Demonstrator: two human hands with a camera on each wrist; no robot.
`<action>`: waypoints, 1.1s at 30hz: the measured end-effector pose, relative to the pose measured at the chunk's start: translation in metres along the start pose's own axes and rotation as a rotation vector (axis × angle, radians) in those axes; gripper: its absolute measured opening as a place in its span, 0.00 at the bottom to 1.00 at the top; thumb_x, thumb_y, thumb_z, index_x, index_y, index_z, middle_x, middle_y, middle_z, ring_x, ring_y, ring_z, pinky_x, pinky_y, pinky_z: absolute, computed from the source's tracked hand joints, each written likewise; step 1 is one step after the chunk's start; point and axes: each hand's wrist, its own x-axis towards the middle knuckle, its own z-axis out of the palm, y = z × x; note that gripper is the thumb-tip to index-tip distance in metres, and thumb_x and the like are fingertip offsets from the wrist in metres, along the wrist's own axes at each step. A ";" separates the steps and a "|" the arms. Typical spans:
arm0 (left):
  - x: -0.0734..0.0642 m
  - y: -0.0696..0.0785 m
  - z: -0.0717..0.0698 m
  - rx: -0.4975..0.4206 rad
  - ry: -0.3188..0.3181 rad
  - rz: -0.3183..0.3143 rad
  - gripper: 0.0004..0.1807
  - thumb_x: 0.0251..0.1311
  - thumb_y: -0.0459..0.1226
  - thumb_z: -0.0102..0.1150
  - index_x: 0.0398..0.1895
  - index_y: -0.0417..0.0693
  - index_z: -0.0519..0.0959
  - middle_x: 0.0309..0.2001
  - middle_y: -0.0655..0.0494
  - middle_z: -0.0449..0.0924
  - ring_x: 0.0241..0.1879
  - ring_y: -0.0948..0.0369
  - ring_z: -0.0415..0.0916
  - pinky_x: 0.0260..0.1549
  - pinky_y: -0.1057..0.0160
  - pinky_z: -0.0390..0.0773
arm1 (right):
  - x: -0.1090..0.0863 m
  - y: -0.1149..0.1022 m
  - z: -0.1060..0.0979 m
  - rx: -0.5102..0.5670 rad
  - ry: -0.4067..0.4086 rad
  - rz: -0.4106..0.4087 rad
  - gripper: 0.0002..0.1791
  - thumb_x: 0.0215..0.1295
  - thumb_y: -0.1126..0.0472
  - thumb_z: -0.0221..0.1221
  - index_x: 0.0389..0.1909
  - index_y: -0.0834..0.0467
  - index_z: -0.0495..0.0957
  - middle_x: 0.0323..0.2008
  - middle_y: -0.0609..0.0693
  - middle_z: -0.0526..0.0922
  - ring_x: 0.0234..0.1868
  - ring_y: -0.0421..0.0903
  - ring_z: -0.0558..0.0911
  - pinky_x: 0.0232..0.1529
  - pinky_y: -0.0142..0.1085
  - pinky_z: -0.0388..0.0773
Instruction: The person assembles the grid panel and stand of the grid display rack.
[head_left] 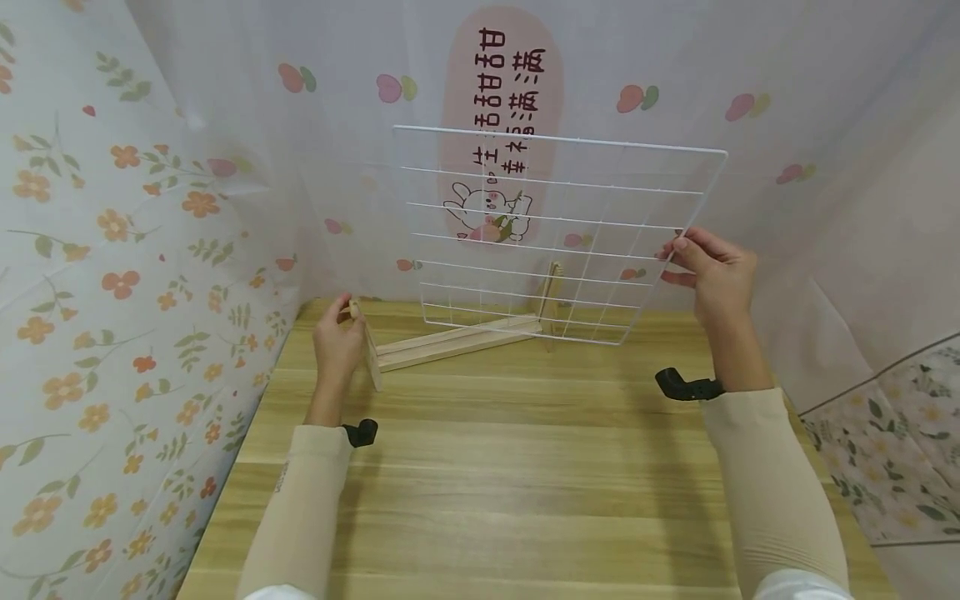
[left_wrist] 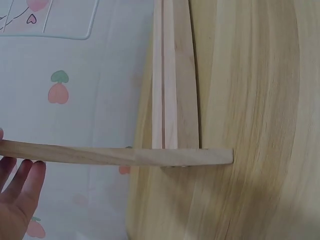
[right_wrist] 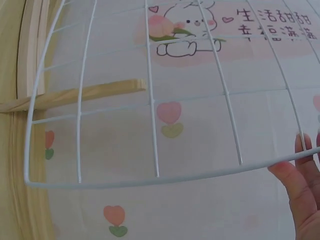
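Observation:
A white wire grid panel (head_left: 525, 247) is held up by my right hand (head_left: 723, 275), which pinches its right edge; in the right wrist view the thumb (right_wrist: 295, 192) lies against the rim wire. Behind the panel's lower part stands a wooden stand (head_left: 457, 343) with a grooved crossbar (left_wrist: 170, 75) and an upright at each end. My left hand (head_left: 337, 342) grips the top of the left upright (left_wrist: 115, 154). The right upright (head_left: 551, 300) shows through the wires. Whether the panel's lower edge touches the stand, I cannot tell.
The wood-grain table (head_left: 510, 483) stretches out in front of me. A printed cloth (head_left: 337, 108) with fruit shapes and a rabbit drawing hangs behind it, and a flowered curtain (head_left: 112, 333) on the left. Each wrist carries a black camera mount (head_left: 686, 386).

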 end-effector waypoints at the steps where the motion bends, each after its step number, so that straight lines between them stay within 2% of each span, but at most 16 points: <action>1: 0.000 0.000 0.000 0.004 -0.008 -0.003 0.25 0.62 0.27 0.56 0.64 0.39 0.72 0.62 0.44 0.74 0.57 0.49 0.74 0.51 0.51 0.79 | 0.000 -0.001 0.001 0.000 -0.002 0.004 0.13 0.57 0.70 0.66 0.42 0.73 0.82 0.29 0.57 0.86 0.30 0.49 0.87 0.28 0.42 0.81; 7: 0.003 0.000 0.000 0.040 -0.039 -0.003 0.25 0.63 0.28 0.55 0.64 0.40 0.72 0.61 0.45 0.75 0.57 0.51 0.75 0.46 0.61 0.79 | 0.001 -0.007 0.005 0.008 -0.013 0.016 0.14 0.56 0.70 0.67 0.43 0.73 0.82 0.29 0.57 0.86 0.30 0.49 0.87 0.28 0.42 0.81; 16: 0.003 -0.002 0.001 0.081 -0.036 0.010 0.26 0.61 0.29 0.55 0.64 0.40 0.72 0.60 0.44 0.76 0.56 0.48 0.76 0.50 0.51 0.78 | 0.006 -0.012 0.010 0.014 -0.016 -0.024 0.13 0.56 0.71 0.67 0.41 0.74 0.82 0.28 0.58 0.86 0.29 0.49 0.87 0.26 0.42 0.81; 20: 0.005 -0.002 0.001 0.108 -0.052 0.012 0.25 0.62 0.30 0.53 0.65 0.42 0.72 0.60 0.44 0.76 0.58 0.48 0.76 0.49 0.51 0.79 | 0.008 -0.015 0.010 0.007 -0.018 -0.024 0.13 0.57 0.71 0.66 0.41 0.74 0.82 0.28 0.58 0.86 0.29 0.49 0.87 0.26 0.41 0.81; 29: 0.009 0.001 0.002 0.102 -0.082 -0.010 0.26 0.64 0.32 0.51 0.67 0.44 0.70 0.64 0.47 0.73 0.60 0.49 0.74 0.51 0.51 0.79 | 0.014 -0.024 0.015 0.003 -0.027 0.021 0.15 0.55 0.69 0.68 0.42 0.73 0.82 0.28 0.57 0.86 0.29 0.51 0.87 0.28 0.44 0.80; 33: 0.009 0.001 0.002 0.116 -0.089 -0.003 0.26 0.65 0.33 0.52 0.68 0.45 0.70 0.65 0.48 0.72 0.60 0.50 0.74 0.47 0.57 0.79 | 0.015 -0.027 0.019 -0.002 -0.037 0.015 0.14 0.56 0.70 0.67 0.42 0.73 0.82 0.28 0.58 0.86 0.29 0.50 0.87 0.28 0.43 0.80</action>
